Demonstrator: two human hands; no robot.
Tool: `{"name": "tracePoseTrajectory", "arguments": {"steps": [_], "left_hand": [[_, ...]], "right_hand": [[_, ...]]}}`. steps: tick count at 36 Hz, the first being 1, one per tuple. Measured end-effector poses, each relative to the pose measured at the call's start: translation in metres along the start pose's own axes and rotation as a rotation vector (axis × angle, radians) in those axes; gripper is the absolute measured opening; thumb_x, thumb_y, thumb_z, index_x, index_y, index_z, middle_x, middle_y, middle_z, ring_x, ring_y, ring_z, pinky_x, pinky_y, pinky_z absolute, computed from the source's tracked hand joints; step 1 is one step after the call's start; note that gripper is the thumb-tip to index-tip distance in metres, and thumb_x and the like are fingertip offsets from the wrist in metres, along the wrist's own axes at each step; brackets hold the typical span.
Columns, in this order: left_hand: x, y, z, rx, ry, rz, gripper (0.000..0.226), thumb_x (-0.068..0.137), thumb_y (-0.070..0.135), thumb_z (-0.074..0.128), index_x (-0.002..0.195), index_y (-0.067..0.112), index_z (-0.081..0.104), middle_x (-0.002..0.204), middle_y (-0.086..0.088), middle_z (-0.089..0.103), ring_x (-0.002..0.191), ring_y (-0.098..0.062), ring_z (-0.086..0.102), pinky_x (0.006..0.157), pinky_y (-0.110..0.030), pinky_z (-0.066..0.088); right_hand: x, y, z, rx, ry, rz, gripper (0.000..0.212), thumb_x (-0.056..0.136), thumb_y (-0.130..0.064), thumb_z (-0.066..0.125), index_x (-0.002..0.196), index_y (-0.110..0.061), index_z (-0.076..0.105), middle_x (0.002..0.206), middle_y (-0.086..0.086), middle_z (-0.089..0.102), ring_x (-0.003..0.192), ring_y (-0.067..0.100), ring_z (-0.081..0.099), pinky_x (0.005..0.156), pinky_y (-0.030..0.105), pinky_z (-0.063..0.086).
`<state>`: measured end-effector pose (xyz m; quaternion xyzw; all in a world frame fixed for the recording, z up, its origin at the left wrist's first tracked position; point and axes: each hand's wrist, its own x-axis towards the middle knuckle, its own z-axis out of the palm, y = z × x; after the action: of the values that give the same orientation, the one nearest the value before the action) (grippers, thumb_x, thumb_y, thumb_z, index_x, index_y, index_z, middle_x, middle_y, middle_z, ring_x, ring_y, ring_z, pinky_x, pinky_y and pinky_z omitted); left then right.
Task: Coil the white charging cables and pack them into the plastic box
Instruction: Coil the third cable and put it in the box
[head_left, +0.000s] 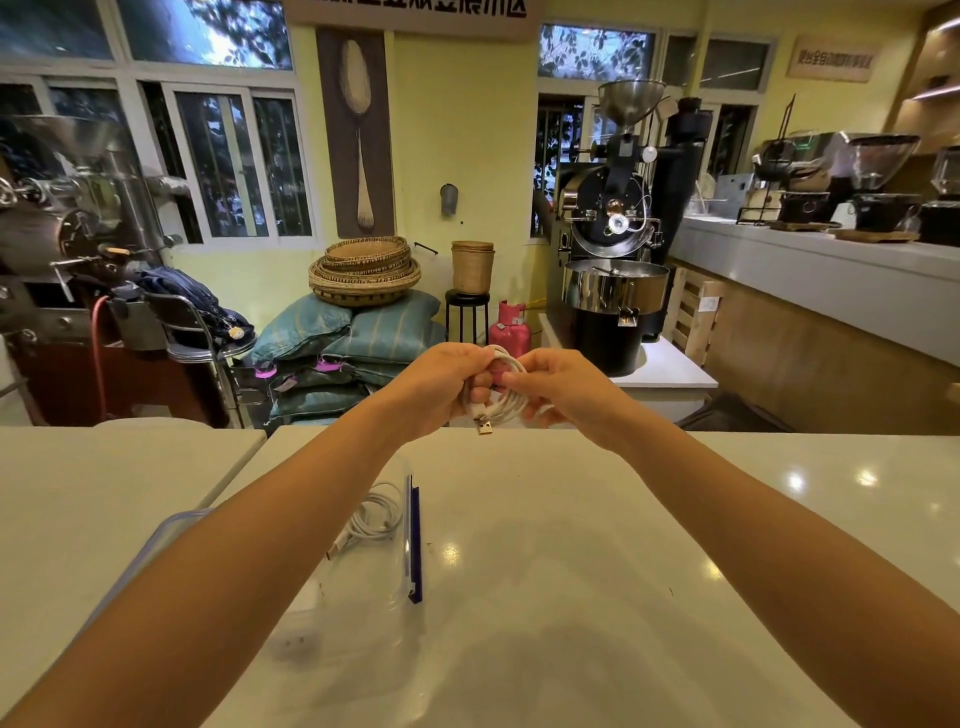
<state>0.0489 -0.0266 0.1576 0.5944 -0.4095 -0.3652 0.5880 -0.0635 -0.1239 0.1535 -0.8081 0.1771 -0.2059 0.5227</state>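
My left hand (441, 384) and my right hand (561, 387) are raised above the far edge of the white table, both closed on one white charging cable (506, 402) wound into a small coil. Its metal USB plug (484, 427) hangs down between the hands. Below my left forearm stands the clear plastic box (408, 525) with a blue clip on its right wall. A second coiled white cable (374, 514) lies inside the box, partly hidden by my arm.
The white table (597, 545) spans the foreground, and a second table (104, 483) adjoins it on the left. The box's blue-rimmed lid (156, 540) shows under my left arm. Beyond the table are sacks, baskets, a pink gas cylinder and a coffee roaster.
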Motion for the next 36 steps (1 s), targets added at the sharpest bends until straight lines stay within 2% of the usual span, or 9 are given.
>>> {"name": "tracePoseTrajectory", "arguments": {"steps": [6,11,15,17,21,24,30,33,36], "left_hand": [[0.000,-0.003,-0.004,0.074,0.005,0.033,0.039,0.098,0.018,0.034,0.073,0.012,0.063,0.042,0.010,0.044,0.045,-0.004,0.038,0.046,-0.014,0.036],[-0.001,-0.003,-0.006,0.133,0.029,0.043,0.035,0.098,0.020,0.035,0.084,0.006,0.063,0.042,0.010,0.045,0.044,-0.004,0.039,0.046,-0.014,0.038],[-0.001,-0.005,-0.007,0.162,0.055,0.050,0.037,0.098,0.022,0.036,0.107,-0.005,0.059,0.080,-0.014,0.049,0.063,-0.014,0.046,0.064,-0.024,0.041],[0.000,-0.005,-0.007,0.161,0.082,0.059,0.038,0.097,0.022,0.037,0.111,-0.007,0.057,0.082,-0.015,0.051,0.065,-0.014,0.049,0.066,-0.025,0.043],[-0.001,-0.005,-0.004,0.142,0.126,0.094,0.024,0.096,0.020,0.039,0.082,0.010,0.056,0.054,0.005,0.056,0.049,-0.005,0.051,0.060,-0.023,0.041],[-0.002,-0.007,-0.003,0.167,0.176,0.131,0.023,0.095,0.017,0.041,0.075,0.014,0.050,0.060,0.001,0.051,0.053,-0.009,0.048,0.058,-0.025,0.038],[-0.004,-0.009,-0.011,0.538,0.209,0.249,0.024,0.093,0.021,0.047,0.073,0.013,0.055,0.062,0.002,0.051,0.055,-0.009,0.044,0.055,-0.023,0.036],[-0.004,-0.008,-0.018,0.709,0.177,0.233,0.016,0.093,0.017,0.048,0.090,0.007,0.060,0.064,0.001,0.052,0.054,-0.010,0.050,0.047,-0.019,0.045],[-0.005,-0.006,-0.023,0.849,0.169,0.165,0.019,0.093,0.019,0.049,0.101,0.007,0.061,0.065,0.001,0.053,0.052,-0.010,0.054,0.036,-0.011,0.044]], "right_hand": [[0.002,0.003,0.006,0.075,-0.026,0.042,0.020,0.093,-0.020,0.052,0.076,-0.012,0.059,0.064,0.002,0.055,0.045,0.006,0.047,0.041,0.013,0.038],[0.002,0.004,0.010,0.124,-0.058,0.084,0.025,0.095,-0.024,0.047,0.077,-0.012,0.060,0.065,0.002,0.055,0.048,0.008,0.043,0.042,0.013,0.036],[0.002,0.005,0.009,0.227,-0.106,0.100,0.024,0.095,-0.022,0.046,0.080,-0.011,0.060,0.066,0.002,0.055,0.039,0.002,0.045,0.038,0.011,0.036],[0.003,0.006,0.009,0.308,-0.135,0.105,0.023,0.095,-0.020,0.045,0.080,-0.010,0.059,0.067,0.003,0.055,0.037,0.002,0.045,0.037,0.011,0.036],[0.004,0.007,0.009,0.415,-0.175,0.117,0.023,0.095,-0.018,0.044,0.080,-0.009,0.059,0.070,0.005,0.055,0.036,0.003,0.048,0.037,0.010,0.038],[0.005,0.006,0.010,0.444,-0.182,0.126,0.022,0.095,-0.017,0.045,0.080,-0.008,0.058,0.068,0.005,0.055,0.035,0.003,0.048,0.036,0.010,0.039],[0.007,0.005,0.011,0.439,-0.174,0.147,0.019,0.094,-0.016,0.047,0.082,-0.006,0.058,0.069,0.006,0.055,0.035,0.004,0.049,0.036,0.009,0.039],[0.008,0.006,0.014,0.393,-0.159,0.145,0.018,0.093,-0.013,0.048,0.082,-0.004,0.059,0.070,0.008,0.057,0.035,0.004,0.051,0.037,0.010,0.041],[0.011,0.008,0.019,0.343,-0.137,0.145,0.018,0.093,-0.012,0.049,0.081,-0.004,0.059,0.070,0.008,0.058,0.036,0.004,0.052,0.038,0.010,0.043]]}}
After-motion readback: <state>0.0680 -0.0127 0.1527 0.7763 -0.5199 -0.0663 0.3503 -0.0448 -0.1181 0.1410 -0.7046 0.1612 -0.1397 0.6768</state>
